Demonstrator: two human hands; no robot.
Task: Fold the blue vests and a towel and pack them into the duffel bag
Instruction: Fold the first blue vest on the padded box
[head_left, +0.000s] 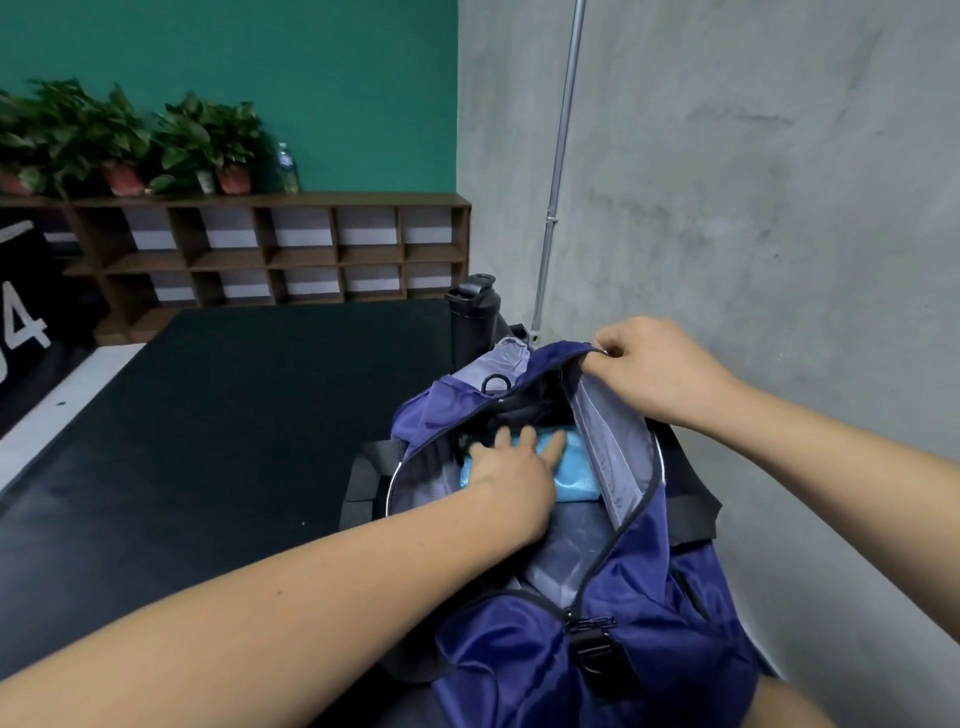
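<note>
A navy blue duffel bag (654, 613) lies unzipped in front of me, its grey lining showing. Inside it sits a folded light blue cloth (574, 470); whether it is a vest or the towel I cannot tell. My left hand (514, 467) reaches into the opening with its fingers laid flat on that cloth, pressing it down. My right hand (649, 364) pinches the far edge of the bag's opening near the zipper and lifts the flap up. Dark fabric lies deeper in the bag, mostly hidden.
A black bottle (472, 317) stands just behind the bag. The bag rests on a black surface (208, 441) by a grey concrete wall (753, 182) with a metal pipe. A brown cubby shelf (270, 249) with potted plants lines the far green wall.
</note>
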